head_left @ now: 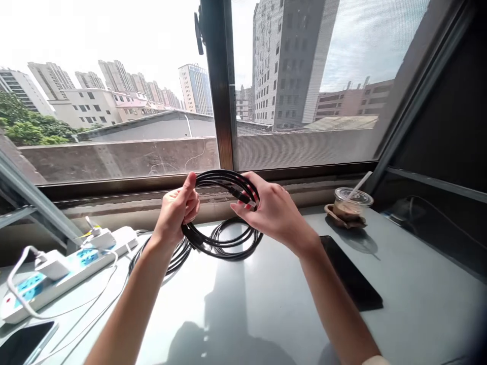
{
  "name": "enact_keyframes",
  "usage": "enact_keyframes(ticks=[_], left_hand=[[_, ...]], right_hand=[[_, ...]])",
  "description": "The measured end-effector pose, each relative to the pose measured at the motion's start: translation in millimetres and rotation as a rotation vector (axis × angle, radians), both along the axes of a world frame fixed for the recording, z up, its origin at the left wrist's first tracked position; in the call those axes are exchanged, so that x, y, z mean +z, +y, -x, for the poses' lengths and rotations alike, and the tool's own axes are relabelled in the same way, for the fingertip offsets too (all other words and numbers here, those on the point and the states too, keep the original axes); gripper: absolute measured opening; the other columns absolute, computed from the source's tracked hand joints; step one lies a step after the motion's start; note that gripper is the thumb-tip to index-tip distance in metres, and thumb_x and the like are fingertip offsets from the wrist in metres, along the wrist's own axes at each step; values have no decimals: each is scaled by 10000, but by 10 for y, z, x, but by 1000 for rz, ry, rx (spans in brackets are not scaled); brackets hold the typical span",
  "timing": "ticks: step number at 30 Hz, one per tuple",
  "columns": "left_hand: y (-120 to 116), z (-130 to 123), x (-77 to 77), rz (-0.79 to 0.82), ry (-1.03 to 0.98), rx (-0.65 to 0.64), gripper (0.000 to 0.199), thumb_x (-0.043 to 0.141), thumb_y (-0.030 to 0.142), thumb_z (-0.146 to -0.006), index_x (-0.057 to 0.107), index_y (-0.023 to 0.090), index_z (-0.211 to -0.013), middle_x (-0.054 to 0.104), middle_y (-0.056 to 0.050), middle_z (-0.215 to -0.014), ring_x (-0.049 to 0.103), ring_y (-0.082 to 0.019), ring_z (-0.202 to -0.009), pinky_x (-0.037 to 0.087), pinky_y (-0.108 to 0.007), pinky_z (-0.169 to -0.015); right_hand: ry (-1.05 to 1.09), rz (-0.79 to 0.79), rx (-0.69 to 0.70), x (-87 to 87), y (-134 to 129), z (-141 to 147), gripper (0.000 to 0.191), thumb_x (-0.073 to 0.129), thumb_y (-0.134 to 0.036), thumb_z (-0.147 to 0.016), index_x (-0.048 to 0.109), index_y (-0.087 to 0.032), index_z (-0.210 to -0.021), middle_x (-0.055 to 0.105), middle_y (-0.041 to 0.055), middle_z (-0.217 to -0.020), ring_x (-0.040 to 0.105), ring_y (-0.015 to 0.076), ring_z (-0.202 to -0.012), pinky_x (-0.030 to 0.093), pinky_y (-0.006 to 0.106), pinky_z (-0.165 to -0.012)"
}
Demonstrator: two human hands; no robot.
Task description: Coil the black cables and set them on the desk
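The left hand [178, 208] is closed around the left side of a coil of black cable [249, 185]; the thumb points up. The right hand [272, 208] grips the right side of the same coil. The coil is held above the table [266, 299], toward its far edge. More black cable loops [178, 258] lie on the table, partly behind the left wrist.

A black flat device [350, 274] lies beside the right forearm, which partly covers it. A lidded cup [352, 200] with a straw sits in a brown holder [335, 219] near the far right corner. A white power strip [76, 279] carrying two white adapters [53, 264] runs along the left side. A phone [28, 342] lies at the near left corner.
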State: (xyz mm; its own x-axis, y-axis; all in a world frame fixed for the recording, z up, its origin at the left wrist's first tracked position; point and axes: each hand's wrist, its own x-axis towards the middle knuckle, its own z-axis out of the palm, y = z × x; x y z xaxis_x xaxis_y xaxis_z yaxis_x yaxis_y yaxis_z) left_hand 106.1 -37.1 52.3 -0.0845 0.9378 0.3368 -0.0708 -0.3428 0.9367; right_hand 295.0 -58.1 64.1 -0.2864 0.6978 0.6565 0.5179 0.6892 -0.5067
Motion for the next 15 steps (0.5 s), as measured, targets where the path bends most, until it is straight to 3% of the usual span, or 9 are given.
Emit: enact_keyframes(ticks=[2,4,9,15], left_hand=[[10,22,19,87,-45,-23,639,640,564,-740,220,187,-442,187,78,-380,195,-16,-303,72,-203,-309],[8,30,41,162,-104,-65,589,586,522,-807,235,192,-469,183,81,-383,165,-15,-297,61,-201,-297],[-37,45,109,236,-201,-135,520,517,459,-874,280,198,-492,163,76,-382,132,-25,-293,44,-208,-282],[23,68,56,254,-236,-178,497,540,443,-866,289,191,-519,204,84,-384,141,-23,-301,76,-181,-278]], right_hand=[[-22,-120,-80,-60,98,51,468,563,-176,-830,466,-211,-1287,641,30,-1106,619,152,-820,454,234,-637],[-48,-178,-79,-114,198,104,465,498,-150,-871,435,-224,-1326,576,36,-1225,613,134,-836,451,219,-622],[-164,-195,-188,-188,373,159,239,460,-253,-938,602,-216,-1127,587,0,-1140,592,87,-675,368,224,-522],[-170,-144,-224,-209,410,185,300,408,-396,-961,577,-223,-1139,649,7,-1034,612,103,-679,340,219,-541]])
